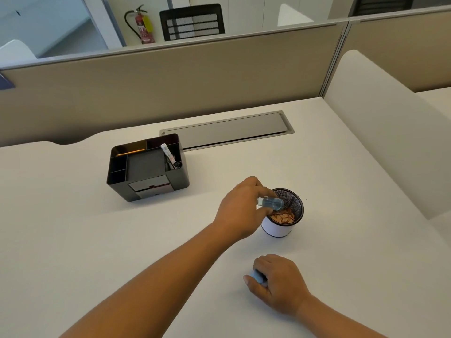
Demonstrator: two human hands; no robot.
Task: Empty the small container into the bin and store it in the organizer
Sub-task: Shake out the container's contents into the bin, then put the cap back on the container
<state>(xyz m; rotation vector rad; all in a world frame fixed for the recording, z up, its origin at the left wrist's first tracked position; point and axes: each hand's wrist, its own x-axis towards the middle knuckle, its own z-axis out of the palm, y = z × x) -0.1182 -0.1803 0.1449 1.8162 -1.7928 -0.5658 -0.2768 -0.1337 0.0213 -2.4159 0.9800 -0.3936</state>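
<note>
Head view: the left hand (240,206) grips the container (271,203), a small clear blue tube, tipped on its side with its mouth over the near-left rim of the bin (283,213). Tan bits lie inside the bin. The right hand (275,281) rests on the desk (97,240), near the bin, closed around a blue cap (257,276). The organizer (146,167) stands far left, well apart, with bare desk between it and the bin.

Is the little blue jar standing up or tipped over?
Tipped over. The left hand holds the little blue jar on its side, its mouth over the mesh bin, where orange bits lie.
</note>
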